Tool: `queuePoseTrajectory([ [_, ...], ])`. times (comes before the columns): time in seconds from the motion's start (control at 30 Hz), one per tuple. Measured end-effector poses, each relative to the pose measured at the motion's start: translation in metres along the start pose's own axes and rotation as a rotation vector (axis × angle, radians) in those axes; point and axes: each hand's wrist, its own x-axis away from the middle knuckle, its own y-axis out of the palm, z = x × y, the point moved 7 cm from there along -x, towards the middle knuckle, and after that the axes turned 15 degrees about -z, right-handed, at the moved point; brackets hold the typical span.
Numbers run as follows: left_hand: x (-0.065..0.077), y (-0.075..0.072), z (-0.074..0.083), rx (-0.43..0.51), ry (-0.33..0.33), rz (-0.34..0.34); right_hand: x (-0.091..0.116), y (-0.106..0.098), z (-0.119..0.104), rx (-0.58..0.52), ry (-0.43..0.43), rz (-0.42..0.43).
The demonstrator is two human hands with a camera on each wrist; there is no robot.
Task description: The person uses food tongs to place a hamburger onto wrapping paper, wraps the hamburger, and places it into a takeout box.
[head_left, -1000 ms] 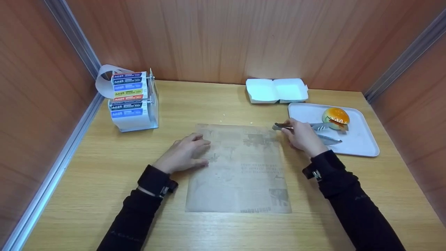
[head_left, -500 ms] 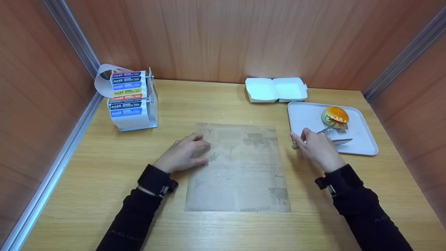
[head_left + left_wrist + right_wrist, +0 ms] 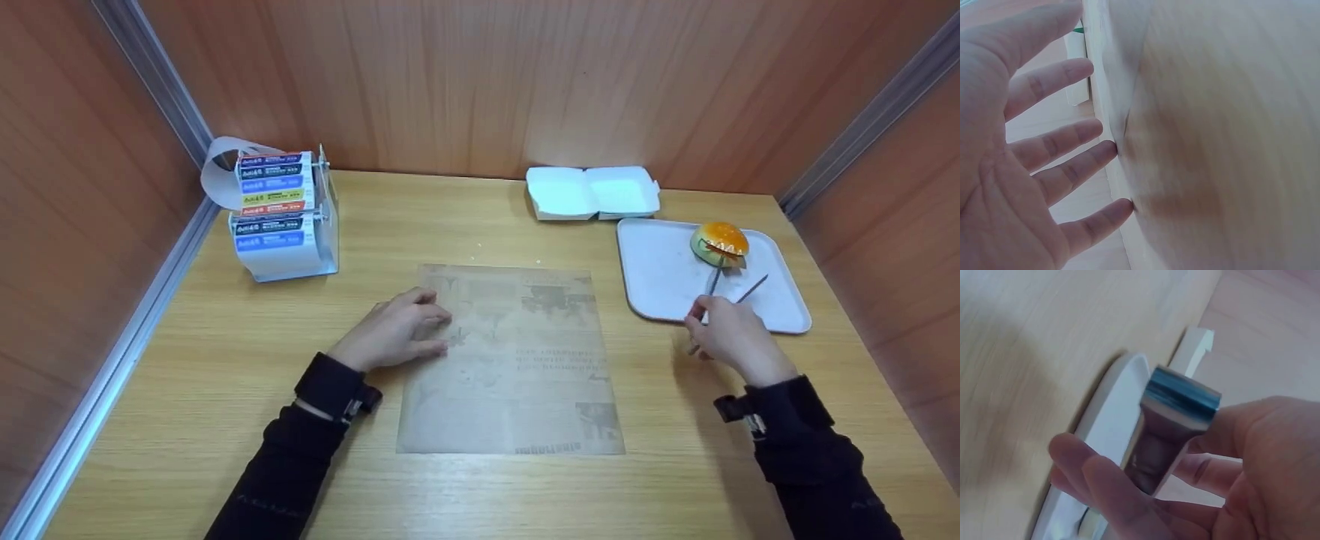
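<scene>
Metal tongs (image 3: 1165, 430) are gripped in my right hand (image 3: 739, 337), which hovers by the front edge of a white tray (image 3: 656, 270). Their arms stand spread apart and point away from me, one tip right at a toy-like hamburger (image 3: 720, 241) with a glossy orange bun. The right wrist view shows the tongs' bent metal end between thumb and fingers. A sheet of brown printed wrapping paper (image 3: 517, 360) lies flat in the middle of the table. My left hand (image 3: 394, 330) rests at its left edge, fingers spread and relaxed; fingertips touch down in the left wrist view.
Behind the tray's left corner an open white takeaway box (image 3: 592, 193) stands against the back wall. At the back left is a label roll dispenser (image 3: 289, 217) with coloured labels. Wooden panels (image 3: 435, 82) enclose the table at the back and both sides.
My right hand has moved right and toward me with the tongs, turning them from pointing rightward to pointing away at the hamburger. The left hand and the paper stay put.
</scene>
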Motion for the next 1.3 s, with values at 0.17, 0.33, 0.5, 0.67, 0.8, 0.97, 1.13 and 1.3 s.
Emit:
queuePoseTrajectory([
  [0.17, 0.001, 0.000, -0.001, -0.009, 0.001, 0.000, 0.006, -0.006, 0.019, -0.065, 0.024, -0.029],
  [0.33, 0.000, 0.002, -0.002, 0.007, -0.009, -0.024, 0.015, -0.009, 0.048, -0.120, 0.045, -0.053],
  [0.5, 0.000, 0.002, -0.002, 0.010, -0.016, -0.035, 0.023, -0.012, 0.085, -0.137, 0.082, -0.072],
  [0.67, 0.000, 0.002, -0.001, 0.001, -0.010, -0.037, 0.023, -0.012, 0.110, -0.138, 0.099, -0.069],
  [0.8, 0.000, 0.002, 0.000, -0.002, -0.011, -0.038, 0.022, -0.013, 0.122, -0.193, 0.108, -0.061],
  [0.97, 0.000, 0.003, 0.000, -0.013, -0.020, -0.043, 0.017, -0.014, 0.128, -0.226, 0.140, -0.029],
  [1.13, 0.000, 0.004, 0.000, -0.022, -0.018, -0.039, 0.012, -0.018, 0.132, -0.121, 0.187, 0.068],
  [1.3, 0.001, 0.003, -0.001, -0.024, -0.013, -0.024, 0.006, -0.020, 0.133, -0.083, 0.185, 0.085],
])
